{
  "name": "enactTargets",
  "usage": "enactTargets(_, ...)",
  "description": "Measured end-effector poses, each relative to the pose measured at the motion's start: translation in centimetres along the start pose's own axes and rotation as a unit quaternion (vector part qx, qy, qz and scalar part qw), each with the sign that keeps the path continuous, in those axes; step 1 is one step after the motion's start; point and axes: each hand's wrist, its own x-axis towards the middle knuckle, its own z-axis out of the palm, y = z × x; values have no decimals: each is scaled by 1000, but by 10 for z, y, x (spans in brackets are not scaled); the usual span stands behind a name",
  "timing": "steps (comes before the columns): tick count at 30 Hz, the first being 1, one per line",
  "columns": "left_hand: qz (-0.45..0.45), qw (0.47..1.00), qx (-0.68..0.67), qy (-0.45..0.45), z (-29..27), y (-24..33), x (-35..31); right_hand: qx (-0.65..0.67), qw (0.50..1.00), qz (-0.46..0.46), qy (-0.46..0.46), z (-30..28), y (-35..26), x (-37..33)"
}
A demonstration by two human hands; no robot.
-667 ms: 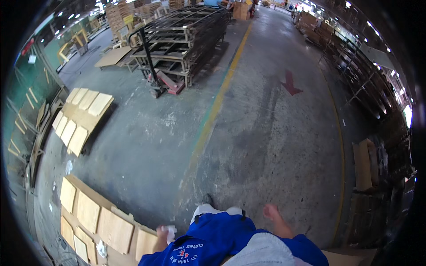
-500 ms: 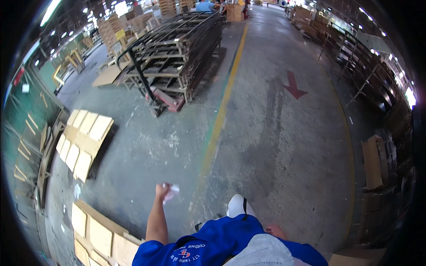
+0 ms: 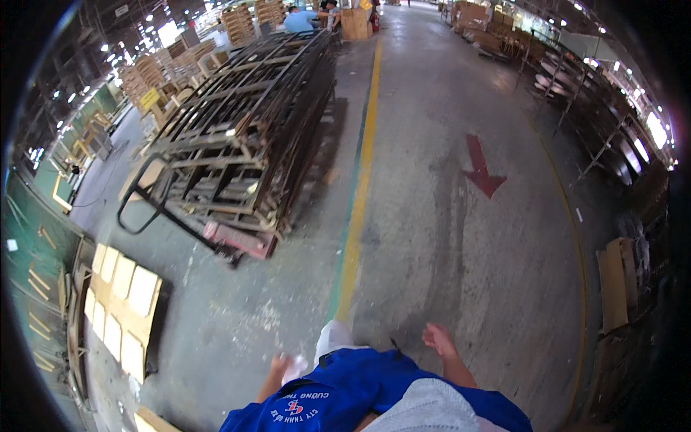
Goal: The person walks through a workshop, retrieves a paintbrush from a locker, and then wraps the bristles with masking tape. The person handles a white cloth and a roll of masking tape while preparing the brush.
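Observation:
My left hand (image 3: 278, 364) swings low beside my left hip, closed on a crumpled whitish piece (image 3: 295, 368); blur hides whether it is paper, cloth or plastic. Out over the floor on the other side is my right hand (image 3: 437, 337), its fingers loosely bent and partly apart, with nothing seen in it. Neither hand touches anything else. A white shoe or trouser leg (image 3: 333, 338) shows ahead of my blue shirt (image 3: 345, 385).
To the left, a pallet jack (image 3: 237, 240) with a black handle stands under stacked metal racks (image 3: 237, 137). Pale panels (image 3: 122, 309) lie nearer. A yellow line (image 3: 365, 151) and red arrow (image 3: 481, 169) mark the aisle. Racks and cardboard (image 3: 615, 284) line the right; people work far ahead.
I have moved forward; the pallet jack, racks and arrow appear nearer. My left hand has drawn back toward my body with the whitish piece, and my right hand has swung forward.

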Motion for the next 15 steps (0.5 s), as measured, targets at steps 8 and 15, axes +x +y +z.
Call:
enactTargets(8,-194,971,-141,18,23,149,210,1,981,-133,138,70,-376,288)
enactTargets(15,46,963,-261,-45,40,708,433,188,970,75,138,103,-362,422)
